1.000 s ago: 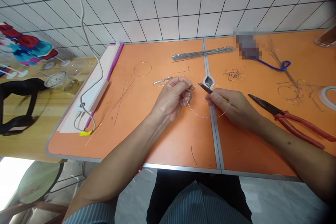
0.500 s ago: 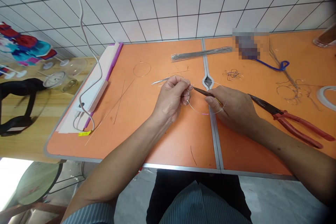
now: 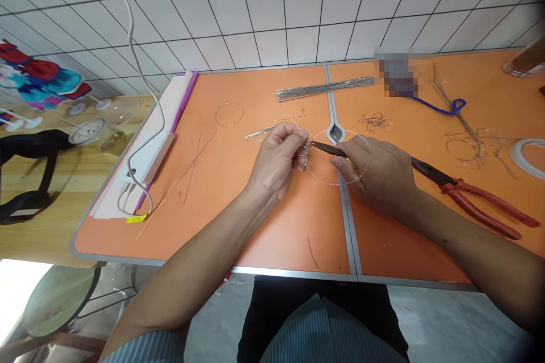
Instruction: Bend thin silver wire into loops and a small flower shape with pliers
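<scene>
My left hand (image 3: pixel 279 159) is closed in a pinch on a thin silvery wire, bent into a loop (image 3: pixel 369 154) that runs round past my right hand. A few small pink beads (image 3: pixel 334 184) sit low on the loop. My right hand (image 3: pixel 374 167) is wrapped round small pliers with dark, slim jaws (image 3: pixel 327 148); a bit of yellow handle shows and the rest is hidden in the palm. The jaw tips meet the wire beside my left fingertips. Whether they grip it is too small to tell.
Red-handled pliers (image 3: pixel 472 195) lie right of my right hand. Behind are a bundle of straight wires (image 3: pixel 326 89), a tangled wire (image 3: pixel 375 121) and a blue cord (image 3: pixel 438 105). A white power strip (image 3: pixel 155 156) lies left. A metal seam (image 3: pixel 349 227) crosses the orange table.
The pliers' jaws have shifted and turned slightly at my left fingertips. The wire loop now stands rounder and higher over my right hand. My left hand keeps its pinch.
</scene>
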A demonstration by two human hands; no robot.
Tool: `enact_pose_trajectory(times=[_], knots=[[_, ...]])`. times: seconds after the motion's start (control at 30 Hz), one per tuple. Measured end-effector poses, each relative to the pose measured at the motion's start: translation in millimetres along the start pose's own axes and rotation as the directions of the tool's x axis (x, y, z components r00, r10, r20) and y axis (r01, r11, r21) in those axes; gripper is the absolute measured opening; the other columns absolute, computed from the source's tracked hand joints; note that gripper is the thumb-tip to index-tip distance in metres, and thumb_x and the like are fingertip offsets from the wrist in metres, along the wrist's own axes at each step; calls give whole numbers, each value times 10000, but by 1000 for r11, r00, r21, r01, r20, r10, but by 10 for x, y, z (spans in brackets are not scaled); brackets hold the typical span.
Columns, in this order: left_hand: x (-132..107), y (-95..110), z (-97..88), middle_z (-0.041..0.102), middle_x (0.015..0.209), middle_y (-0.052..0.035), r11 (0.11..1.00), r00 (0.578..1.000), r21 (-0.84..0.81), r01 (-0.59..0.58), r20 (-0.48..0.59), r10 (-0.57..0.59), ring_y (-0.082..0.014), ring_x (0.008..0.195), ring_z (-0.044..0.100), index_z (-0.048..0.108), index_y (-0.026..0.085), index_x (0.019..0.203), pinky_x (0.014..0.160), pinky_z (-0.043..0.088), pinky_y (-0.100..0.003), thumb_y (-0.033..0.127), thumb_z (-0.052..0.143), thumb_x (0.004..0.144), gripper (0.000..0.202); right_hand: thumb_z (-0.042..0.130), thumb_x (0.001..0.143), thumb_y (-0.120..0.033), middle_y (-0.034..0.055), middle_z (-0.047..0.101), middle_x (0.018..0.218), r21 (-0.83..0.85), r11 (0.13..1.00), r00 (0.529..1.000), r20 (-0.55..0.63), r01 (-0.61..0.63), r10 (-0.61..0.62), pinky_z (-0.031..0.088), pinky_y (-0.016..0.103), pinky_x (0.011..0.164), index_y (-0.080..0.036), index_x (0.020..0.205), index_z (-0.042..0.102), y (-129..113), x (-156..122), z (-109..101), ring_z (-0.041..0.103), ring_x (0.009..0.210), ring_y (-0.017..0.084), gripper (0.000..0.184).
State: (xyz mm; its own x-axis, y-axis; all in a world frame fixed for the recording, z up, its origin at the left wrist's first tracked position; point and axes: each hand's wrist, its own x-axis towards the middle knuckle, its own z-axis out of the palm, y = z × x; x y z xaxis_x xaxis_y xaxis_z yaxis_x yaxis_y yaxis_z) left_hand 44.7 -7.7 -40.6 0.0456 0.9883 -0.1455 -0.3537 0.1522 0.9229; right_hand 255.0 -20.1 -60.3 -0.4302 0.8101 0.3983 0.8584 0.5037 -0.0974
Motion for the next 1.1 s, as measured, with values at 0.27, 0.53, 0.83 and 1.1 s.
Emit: enact_pose_trajectory(times=[0.27, 0.53, 0.83, 1.1], knots=[[-8, -19, 19, 582, 706, 48, 1000, 1000, 6, -4, 4, 4, -50, 501, 509, 573, 201, 780, 466, 378, -190, 247, 764, 857, 211, 376, 1175, -530, 101, 793, 950, -140, 988, 997, -48, 61, -68, 294, 394, 674, -201, 1058, 766, 46, -1, 45, 632, 804, 239, 523], [-7, -23, 36, 580, 670, 47, 1000, 1000, -31, -1, -5, 1, -56, 480, 509, 574, 196, 766, 447, 359, -193, 213, 735, 864, 189, 390, 1169, -534, 107, 763, 861, -174, 982, 993, -78, 70, -84, 278, 389, 665, -188, 977, 756, 32, 37, 18, 596, 758, 233, 540], [-10, -18, 33, 604, 689, 48, 998, 1000, -64, 5, -11, -5, -48, 482, 513, 565, 194, 767, 452, 353, -188, 216, 746, 837, 195, 374, 1176, -501, 81, 724, 788, -166, 982, 990, -87, 94, -109, 275, 378, 643, -201, 910, 720, 35, 31, 37, 561, 697, 208, 529], [-20, 1, 57, 597, 659, 45, 997, 1000, -74, 12, -11, -13, -50, 466, 503, 574, 187, 742, 438, 338, -190, 206, 737, 835, 189, 405, 1167, -451, 69, 698, 724, -196, 975, 989, -83, 101, -120, 267, 368, 623, -204, 845, 699, 28, 7, 44, 567, 659, 204, 502]])
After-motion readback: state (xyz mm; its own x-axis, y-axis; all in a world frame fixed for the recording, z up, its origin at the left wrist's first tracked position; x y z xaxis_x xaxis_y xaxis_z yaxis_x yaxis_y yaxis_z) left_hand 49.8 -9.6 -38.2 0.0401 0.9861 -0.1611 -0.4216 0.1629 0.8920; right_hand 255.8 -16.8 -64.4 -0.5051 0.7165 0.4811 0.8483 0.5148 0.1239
